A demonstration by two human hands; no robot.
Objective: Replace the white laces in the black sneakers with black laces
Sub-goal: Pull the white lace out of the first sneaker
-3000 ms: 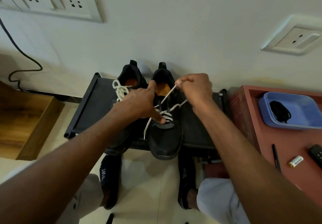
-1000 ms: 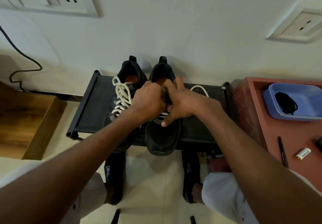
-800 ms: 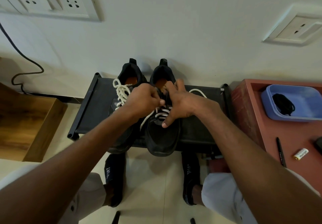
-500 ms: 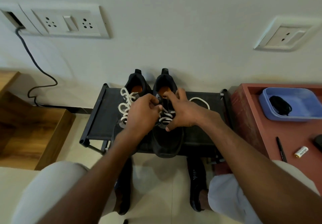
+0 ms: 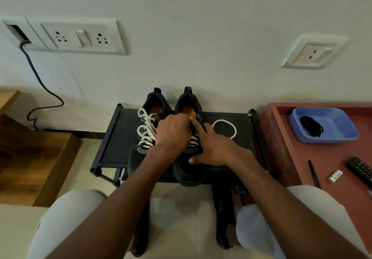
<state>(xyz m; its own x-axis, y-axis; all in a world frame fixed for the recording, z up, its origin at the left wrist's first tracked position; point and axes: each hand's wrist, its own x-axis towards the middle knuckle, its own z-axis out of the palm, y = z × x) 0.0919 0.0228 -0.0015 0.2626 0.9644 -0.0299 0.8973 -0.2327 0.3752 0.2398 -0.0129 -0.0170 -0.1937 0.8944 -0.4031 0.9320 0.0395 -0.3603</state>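
Two black sneakers stand side by side on a black rack (image 5: 112, 138), toes toward me. The left sneaker (image 5: 138, 158) is fully threaded with a white lace (image 5: 147, 129). My left hand (image 5: 173, 131) is curled over the eyelets of the right sneaker (image 5: 189, 172) and pinches its white lace (image 5: 193, 140) there. My right hand (image 5: 213, 148) rests on that sneaker, index finger straight toward the tongue. A loose loop of that lace (image 5: 231, 124) lies on the rack to the right. Black laces (image 5: 311, 126) lie bundled in a blue tray (image 5: 340, 125).
A red table (image 5: 298, 154) on the right carries the blue tray, a pen (image 5: 314, 174), a battery (image 5: 335, 175) and a remote (image 5: 361, 171). A wooden cabinet (image 5: 30, 158) stands at left. Wall sockets and a hanging cable (image 5: 40, 81) are behind. My knees and sandalled feet are below the rack.
My right hand came down from holding a lace end in the air and now rests on the right sneaker. A lace loop now lies on the rack. My left hand stayed at the eyelets.
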